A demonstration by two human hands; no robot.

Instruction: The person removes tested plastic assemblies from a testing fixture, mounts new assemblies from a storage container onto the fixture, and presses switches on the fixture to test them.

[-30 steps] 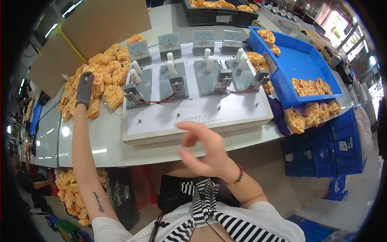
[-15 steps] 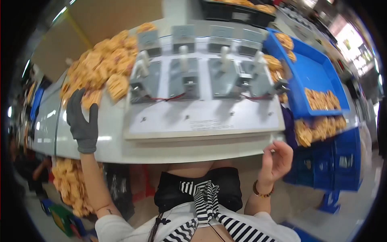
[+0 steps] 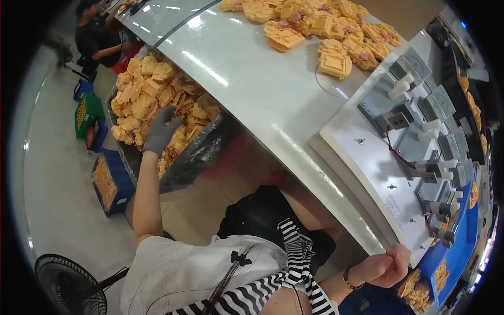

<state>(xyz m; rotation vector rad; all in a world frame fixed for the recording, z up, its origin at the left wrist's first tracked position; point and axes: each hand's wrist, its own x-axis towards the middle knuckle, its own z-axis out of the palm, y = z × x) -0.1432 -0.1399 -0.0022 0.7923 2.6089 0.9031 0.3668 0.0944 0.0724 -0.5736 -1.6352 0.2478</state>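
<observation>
My left hand (image 3: pixel 161 130), in a grey knit glove, reaches down over a heap of orange-yellow plastic parts (image 3: pixel 144 97) in a bin lined with a dark plastic bag (image 3: pixel 191 160). Its thumb and fingers are apart and slightly bent, with nothing visible between them; whether the fingertips touch the parts I cannot tell. My bare right hand (image 3: pixel 391 266) is at the table's front edge, beside the corner of a white fixture board (image 3: pixel 367 173). Its fingers are curled closed, and no object shows in them. Metal clamps with white knobs (image 3: pixel 401 86) stand on the board.
More orange-yellow parts (image 3: pixel 333 58) lie spread on the white table (image 3: pixel 252 100). Beyond the fixture is a blue tray (image 3: pixel 464 231). Crates, one blue (image 3: pixel 113 178) and one green (image 3: pixel 89 115), stand on the floor. A black fan (image 3: pixel 71 286) is at lower left; another person (image 3: pixel 100 39) sits farther back.
The view has swung left and down toward the bin. My left hand has gone from the parts on the table to those in the bin. My right hand's fingers have curled closed.
</observation>
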